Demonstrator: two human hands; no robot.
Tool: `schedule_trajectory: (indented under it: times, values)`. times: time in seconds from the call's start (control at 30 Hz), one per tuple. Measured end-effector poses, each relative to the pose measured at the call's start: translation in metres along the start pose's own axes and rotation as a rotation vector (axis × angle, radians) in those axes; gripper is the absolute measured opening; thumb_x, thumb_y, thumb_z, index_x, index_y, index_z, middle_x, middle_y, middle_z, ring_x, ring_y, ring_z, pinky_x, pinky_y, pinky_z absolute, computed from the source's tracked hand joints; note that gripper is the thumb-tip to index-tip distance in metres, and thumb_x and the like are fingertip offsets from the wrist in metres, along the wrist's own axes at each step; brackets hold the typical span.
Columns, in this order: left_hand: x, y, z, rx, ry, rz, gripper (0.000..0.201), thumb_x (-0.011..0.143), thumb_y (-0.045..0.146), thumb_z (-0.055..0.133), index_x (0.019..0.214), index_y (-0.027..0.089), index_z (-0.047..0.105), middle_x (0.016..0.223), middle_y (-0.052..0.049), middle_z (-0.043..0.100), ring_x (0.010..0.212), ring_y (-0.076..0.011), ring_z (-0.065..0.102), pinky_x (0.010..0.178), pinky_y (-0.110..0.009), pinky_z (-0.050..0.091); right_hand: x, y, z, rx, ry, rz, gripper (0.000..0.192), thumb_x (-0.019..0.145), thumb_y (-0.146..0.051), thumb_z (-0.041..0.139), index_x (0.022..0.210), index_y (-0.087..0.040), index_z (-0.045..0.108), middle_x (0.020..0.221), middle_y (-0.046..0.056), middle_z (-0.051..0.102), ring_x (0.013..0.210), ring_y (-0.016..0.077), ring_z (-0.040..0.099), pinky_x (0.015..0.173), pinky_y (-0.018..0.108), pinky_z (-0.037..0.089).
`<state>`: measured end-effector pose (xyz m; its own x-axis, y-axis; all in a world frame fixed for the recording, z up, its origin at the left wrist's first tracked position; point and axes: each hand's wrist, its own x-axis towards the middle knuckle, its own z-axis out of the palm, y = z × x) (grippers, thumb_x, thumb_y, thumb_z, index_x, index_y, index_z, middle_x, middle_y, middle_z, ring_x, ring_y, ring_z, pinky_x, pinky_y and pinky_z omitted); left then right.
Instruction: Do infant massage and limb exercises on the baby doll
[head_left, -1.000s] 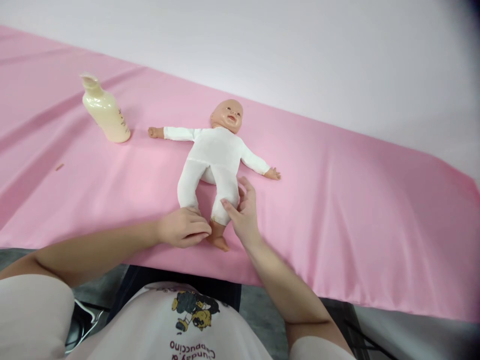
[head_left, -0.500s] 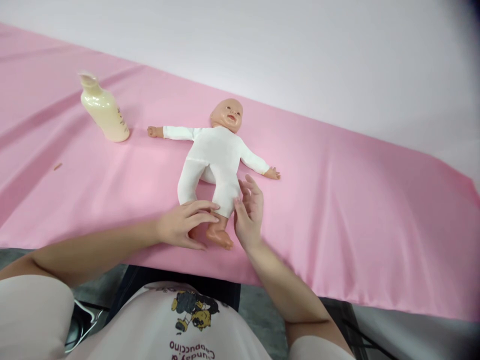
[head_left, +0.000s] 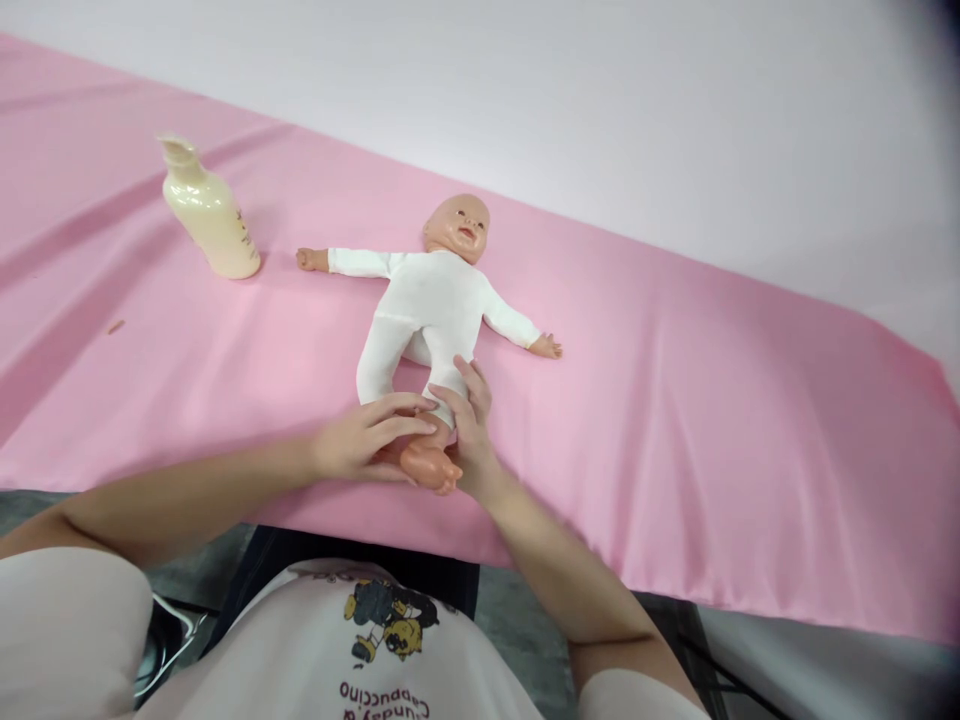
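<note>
A baby doll (head_left: 439, 290) with a white cloth body lies on its back on the pink cloth, head away from me and arms spread. Its bare foot (head_left: 431, 466) points toward me. My left hand (head_left: 375, 438) curls around the ankle of that leg from the left, its fingers on top and its thumb low by the foot. From the right, my right hand (head_left: 474, 425) wraps its fingers over the same lower leg. The doll's other foot is hidden behind my left hand.
A pump bottle (head_left: 214, 220) of pale yellow liquid stands at the left on the pink cloth (head_left: 720, 430). A small brownish scrap (head_left: 115, 327) lies left of the doll. The cloth's front edge hangs near my body, and a white surface (head_left: 675, 120) lies beyond it.
My right hand has moved left from beside the leg onto it. My left fingers have closed in around the ankle. The doll's foot has turned and shifted slightly up and left.
</note>
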<state>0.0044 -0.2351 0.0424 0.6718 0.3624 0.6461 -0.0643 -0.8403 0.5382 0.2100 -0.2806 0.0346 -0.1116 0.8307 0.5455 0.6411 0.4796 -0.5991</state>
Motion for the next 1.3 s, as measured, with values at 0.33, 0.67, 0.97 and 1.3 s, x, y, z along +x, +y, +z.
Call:
schedule_trajectory:
  times: [0.33, 0.67, 0.97, 1.3]
  values:
    - [-0.001, -0.005, -0.003, 0.054, -0.030, -0.001, 0.059, 0.097, 0.050, 0.055, 0.146, 0.019, 0.042, 0.136, -0.020, 0.054, 0.128, -0.0309, 0.056, 0.104, -0.049, 0.055, -0.005, 0.008, -0.007, 0.059, 0.000, 0.003, 0.058, 0.072, -0.071, 0.075, 0.116, -0.035, 0.064, 0.136, 0.004, 0.064, 0.146, 0.0384, 0.043, 0.126, 0.066, 0.023]
    - [0.002, 0.001, -0.002, 0.097, -0.015, -0.045, 0.033, 0.099, 0.026, 0.049, 0.131, 0.016, 0.050, 0.124, -0.017, 0.062, 0.118, -0.0254, 0.061, 0.099, -0.042, 0.057, -0.002, 0.008, -0.014, 0.033, -0.024, -0.097, 0.047, 0.067, -0.065, 0.082, 0.101, -0.036, 0.069, 0.111, 0.000, 0.075, 0.122, 0.0349, 0.065, 0.125, 0.066, 0.024]
    - [0.002, 0.001, -0.001, 0.160, -0.043, -0.047, 0.023, 0.100, 0.027, 0.047, 0.118, 0.017, 0.055, 0.115, -0.014, 0.065, 0.103, -0.0229, 0.063, 0.092, -0.038, 0.056, -0.002, 0.012, -0.014, -0.010, -0.150, -0.119, 0.037, 0.064, -0.065, 0.084, 0.080, -0.036, 0.068, 0.091, -0.005, 0.077, 0.113, 0.0330, 0.069, 0.130, 0.064, 0.014]
    - [0.003, 0.000, 0.000, 0.130, -0.121, -0.053, 0.022, 0.100, 0.033, 0.046, 0.111, 0.017, 0.059, 0.112, -0.013, 0.067, 0.099, -0.0227, 0.063, 0.090, -0.038, 0.051, 0.004, 0.010, -0.021, 0.149, -0.148, -0.231, 0.020, 0.077, -0.053, 0.073, 0.089, -0.039, 0.067, 0.087, -0.006, 0.071, 0.112, 0.0292, 0.066, 0.129, 0.064, 0.016]
